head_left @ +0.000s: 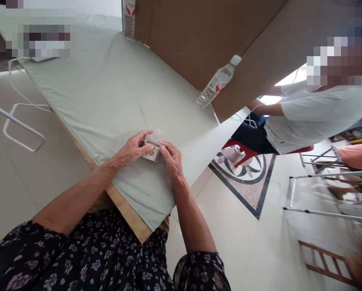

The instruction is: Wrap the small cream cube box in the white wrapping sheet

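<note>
Near the front corner of the cloth-covered table [120, 93], a small pale box [151, 155] with clear plastic about it is between my two hands. My left hand [135, 148] grips its left side, thumb across the top and forefinger at the far edge. At the right side, the fingers of my right hand [169, 157] are pinched together on the plastic. Printing on the box is too small to read.
A clear plastic bottle [219, 83] is beside a large brown cardboard panel [196, 36]; another bottle [129, 20] stands at its far left end. A person in a white shirt [317, 111] sits at the right. White metal tubing [23, 125] is at the left.
</note>
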The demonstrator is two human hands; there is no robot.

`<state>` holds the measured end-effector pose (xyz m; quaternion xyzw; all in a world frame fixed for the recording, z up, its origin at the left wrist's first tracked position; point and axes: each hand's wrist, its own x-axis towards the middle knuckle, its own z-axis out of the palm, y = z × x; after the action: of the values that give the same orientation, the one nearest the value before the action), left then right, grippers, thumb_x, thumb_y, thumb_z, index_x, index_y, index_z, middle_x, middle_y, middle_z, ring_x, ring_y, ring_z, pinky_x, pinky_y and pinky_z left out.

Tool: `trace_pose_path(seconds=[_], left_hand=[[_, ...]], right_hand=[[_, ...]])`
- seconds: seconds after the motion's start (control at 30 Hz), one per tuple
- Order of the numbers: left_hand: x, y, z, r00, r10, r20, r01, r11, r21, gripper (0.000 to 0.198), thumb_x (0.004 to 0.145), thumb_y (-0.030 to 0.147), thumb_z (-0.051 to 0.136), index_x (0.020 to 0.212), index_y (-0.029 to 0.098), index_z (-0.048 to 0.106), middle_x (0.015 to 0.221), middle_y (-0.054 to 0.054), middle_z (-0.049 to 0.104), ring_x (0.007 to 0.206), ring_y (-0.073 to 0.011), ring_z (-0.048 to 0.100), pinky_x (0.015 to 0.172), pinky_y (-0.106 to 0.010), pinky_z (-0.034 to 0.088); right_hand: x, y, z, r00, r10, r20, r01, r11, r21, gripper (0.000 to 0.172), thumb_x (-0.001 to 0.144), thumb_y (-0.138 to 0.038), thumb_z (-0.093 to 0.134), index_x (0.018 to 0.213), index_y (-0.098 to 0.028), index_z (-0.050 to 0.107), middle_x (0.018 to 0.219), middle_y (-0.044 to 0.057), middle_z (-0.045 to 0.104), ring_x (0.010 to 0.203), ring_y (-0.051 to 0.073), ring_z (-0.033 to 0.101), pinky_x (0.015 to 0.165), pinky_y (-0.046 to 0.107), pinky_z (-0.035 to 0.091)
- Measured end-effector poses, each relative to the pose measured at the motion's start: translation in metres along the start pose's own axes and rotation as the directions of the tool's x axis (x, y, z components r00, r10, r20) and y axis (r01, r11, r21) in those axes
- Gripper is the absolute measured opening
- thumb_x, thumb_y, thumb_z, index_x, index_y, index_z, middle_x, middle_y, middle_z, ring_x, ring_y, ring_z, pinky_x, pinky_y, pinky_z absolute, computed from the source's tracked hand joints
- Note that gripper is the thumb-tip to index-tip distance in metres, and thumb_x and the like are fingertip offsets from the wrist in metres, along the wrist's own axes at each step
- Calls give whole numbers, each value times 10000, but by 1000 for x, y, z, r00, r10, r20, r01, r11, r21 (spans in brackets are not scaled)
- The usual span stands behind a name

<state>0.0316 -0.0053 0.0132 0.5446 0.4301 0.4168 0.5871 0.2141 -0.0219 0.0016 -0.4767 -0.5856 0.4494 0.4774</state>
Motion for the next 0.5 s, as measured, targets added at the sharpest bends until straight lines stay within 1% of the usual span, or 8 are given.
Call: trace_pose_path(seconds=[0.07, 0.1, 0.17, 0.27, 0.37, 0.5], left_hand=[[-1, -2, -2, 999, 16, -33, -13, 997, 72, 760, 809, 435, 723, 1471, 115, 532, 943, -43, 691, 810, -177, 659, 767, -317, 541], [-2, -4, -2, 998, 29, -51, -23, 994, 111, 742, 810, 440, 720, 1456, 118, 550, 950, -45, 689, 823, -178, 650, 782, -321, 536], [-2, -5, -3, 996, 55, -72, -44, 987, 152, 740, 794, 435, 731, 1445, 128, 562, 1017, -57, 692, 869, -181, 640, 826, -332, 529], [0, -7, -3, 996, 69, -59, -64, 994, 90, 784, 767, 411, 750, 1467, 136, 528, 1109, -83, 703, 943, -195, 647, 883, -348, 521], [2, -9, -4, 997, 42, -57, -41, 999, 29, 795, 758, 385, 742, 1474, 131, 508, 1127, -93, 704, 952, -198, 651, 880, -349, 520], [4, -10, -4, 998, 27, -64, -26, 1000, 11, 811, 745, 357, 748, 1481, 127, 495, 1137, -89, 690, 922, -179, 647, 848, -327, 522]], right_hand=[[-3, 1, -1, 999, -9, 43, 12, 999, -50, 373, 873, -531, 688, 1102, -244, 751, 1055, 50, 750, 941, 201, 666, 862, 336, 538], [-4, 1, -1, 999, -10, 36, 13, 996, -89, 385, 859, -534, 704, 1107, -241, 747, 1051, 54, 749, 940, 206, 662, 859, 341, 536], [-4, 3, -1, 1000, -13, -9, 11, 983, -182, 361, 867, -533, 684, 1054, -232, 752, 998, 56, 743, 942, 215, 650, 865, 353, 522], [0, 3, -1, 1000, 0, -30, -8, 968, -250, 333, 911, -527, 598, 934, -228, 743, 873, 39, 717, 908, 211, 629, 845, 351, 500], [6, 0, -2, 999, 33, -19, -37, 976, -217, 332, 903, -535, 600, 892, -225, 721, 815, 22, 689, 843, 193, 608, 791, 331, 484], [23, -4, 1, 997, 76, -25, -77, 995, -68, 361, 846, -566, 667, 946, -223, 714, 870, 15, 695, 802, 165, 598, 752, 304, 475]])
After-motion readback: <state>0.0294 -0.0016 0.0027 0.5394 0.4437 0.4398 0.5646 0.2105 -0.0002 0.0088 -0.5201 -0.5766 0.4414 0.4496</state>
